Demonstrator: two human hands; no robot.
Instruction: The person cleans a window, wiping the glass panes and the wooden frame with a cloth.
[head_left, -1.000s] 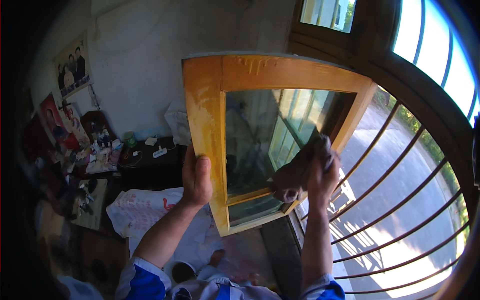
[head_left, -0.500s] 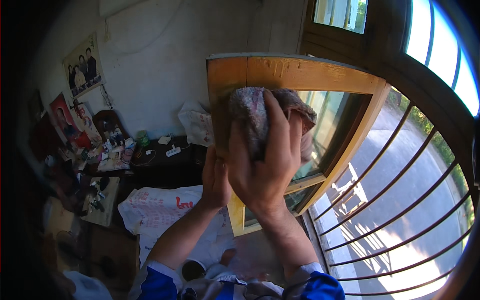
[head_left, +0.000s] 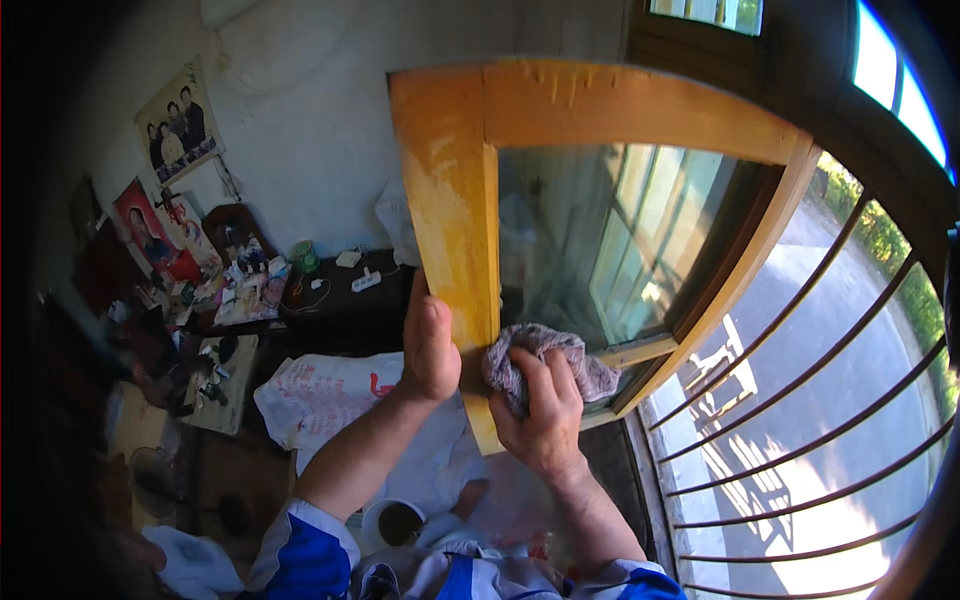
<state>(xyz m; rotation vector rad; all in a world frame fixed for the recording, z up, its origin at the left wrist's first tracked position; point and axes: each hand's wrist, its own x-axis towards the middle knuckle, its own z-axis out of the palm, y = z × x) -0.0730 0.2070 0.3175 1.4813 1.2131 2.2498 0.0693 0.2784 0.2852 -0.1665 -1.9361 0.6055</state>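
Observation:
A wooden window sash (head_left: 450, 220) with a yellow-orange painted frame and a glass pane (head_left: 560, 230) stands swung inward in front of me. In my right hand (head_left: 545, 420) is a bunched, greyish-pink rag (head_left: 525, 365). The rag is pressed to the lower part of the sash, where the left upright meets the glass. My left hand (head_left: 432, 350) holds the outer left edge of the sash, thumb pointing up; its other fingers are mostly hidden behind the edge. Damp-looking streaks show on the upright.
Curved metal bars (head_left: 800, 450) cover the window opening at right. A white bucket (head_left: 390, 525) with dark contents stands below my left forearm. White printed sacks (head_left: 320, 395) lie below left. Behind them, a dark cabinet top (head_left: 345, 300) carries a power strip (head_left: 367, 281) and clutter.
My right hand has moved the rag down from the upper part of the sash, baring the top of the glass and upright. My left hand stays at the sash's edge.

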